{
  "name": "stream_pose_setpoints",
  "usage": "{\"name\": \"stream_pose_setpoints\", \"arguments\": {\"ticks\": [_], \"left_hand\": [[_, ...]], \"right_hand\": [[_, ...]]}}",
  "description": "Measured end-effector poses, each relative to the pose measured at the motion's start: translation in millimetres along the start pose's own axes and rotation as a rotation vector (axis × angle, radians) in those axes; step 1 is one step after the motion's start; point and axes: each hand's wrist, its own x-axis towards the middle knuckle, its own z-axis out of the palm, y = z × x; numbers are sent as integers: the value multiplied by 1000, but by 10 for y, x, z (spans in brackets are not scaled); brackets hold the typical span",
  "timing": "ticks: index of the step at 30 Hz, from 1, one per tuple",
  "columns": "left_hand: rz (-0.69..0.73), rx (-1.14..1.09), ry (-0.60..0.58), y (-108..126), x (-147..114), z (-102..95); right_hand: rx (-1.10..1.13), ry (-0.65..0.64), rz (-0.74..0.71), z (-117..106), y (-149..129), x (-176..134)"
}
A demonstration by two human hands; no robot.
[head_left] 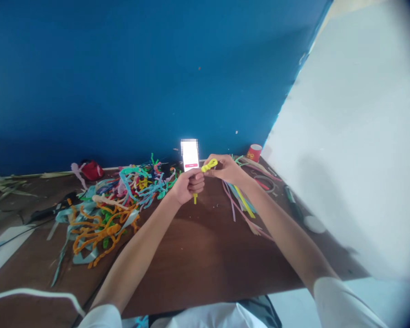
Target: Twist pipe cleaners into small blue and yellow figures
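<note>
A yellow pipe cleaner (210,165), bent into a loop with a coiled neck, is held up above the middle of the table. My left hand (188,187) is closed around its lower part, and a short yellow end sticks out below the fist. At the loop, my right hand (225,168) pinches the pipe cleaner between thumb and fingers; the exact contact is partly hidden. Just behind my hands stands a phone (190,155) with a bright white screen. Under my right forearm lie loose straight pipe cleaners (244,202) in yellow, pink, green and lilac.
A tangled heap of coloured pipe cleaners (140,184) spreads over the left side, with orange bent ones (105,228) in front. A red cup (254,152) stands at the back right. A white cable (34,291) crosses the lower left. A blue wall (150,82) rises behind the brown table (191,255).
</note>
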Motion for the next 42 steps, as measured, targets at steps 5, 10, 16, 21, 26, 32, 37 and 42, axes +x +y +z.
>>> {"name": "stream_pose_setpoints", "arguments": {"ticks": [5,10,16,21,26,32,37,42], "left_hand": [[-165,-76,-26,-8,24,-60],[-172,-117,-4,-11,32,-14],[-82,47,127,-78,73,48],[171,449,291,-62,105,63],[231,567,255,-191,237,55],[169,298,351,-695,482,-123],[191,-53,381,-937,639,-238],[252,-146,309,-951,589,-275]], "right_hand": [[-186,-79,-124,-57,-54,-23],[-360,-78,-153,-71,-78,-47],[-536,-41,-144,-95,-141,-68],[-632,-53,-83,-135,-82,-61],[-712,-61,-39,-88,155,-5],[-567,-423,243,-255,417,52],[-707,-214,423,-441,566,128],[-1015,-39,695,-538,727,155]]}}
